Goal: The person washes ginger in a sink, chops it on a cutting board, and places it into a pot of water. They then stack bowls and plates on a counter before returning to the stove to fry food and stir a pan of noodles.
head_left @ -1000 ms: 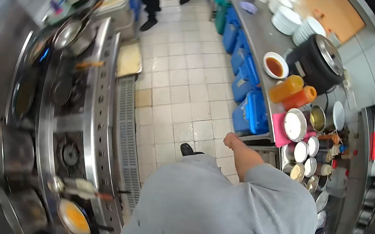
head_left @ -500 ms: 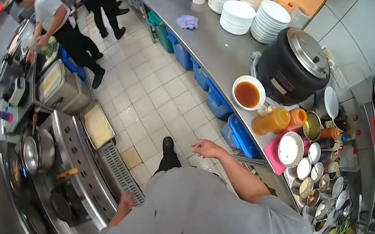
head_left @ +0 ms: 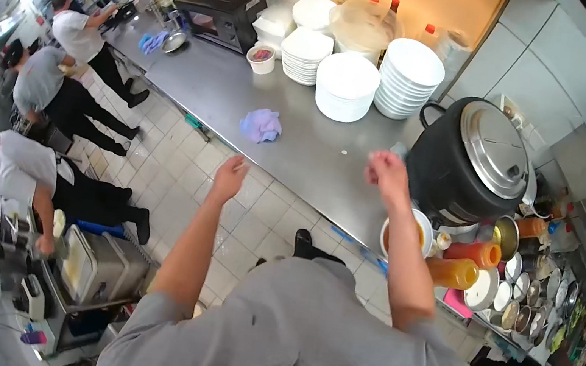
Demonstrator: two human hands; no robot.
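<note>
My left hand (head_left: 230, 176) is raised in front of the steel counter's near edge, its fingers loosely bent and a little apart, with nothing seen in it. The nearest thing on the counter is a crumpled purple cloth (head_left: 261, 126), not touched. Over the counter, my right hand (head_left: 388, 173) is slightly blurred, fingers loosely curled, and no object shows in it. It is just left of a black soup kettle (head_left: 456, 167) with a steel lid. My right forearm partly covers a white bowl (head_left: 421, 220) of brown sauce. Stacked white bowls (head_left: 410, 79) and plates (head_left: 347, 84) stand beyond.
A black microwave (head_left: 220, 11) stands at the back of the counter (head_left: 201, 84). Orange sauce bottles (head_left: 455, 271) and several steel containers fill the right side. Co-workers (head_left: 26, 175) stand along the left. A tiled floor (head_left: 246, 214) lies between the two work lines.
My view has turned toward the counter and the stove has left it. My left hand has risen from beside the stove; my right hand has moved forward over the counter.
</note>
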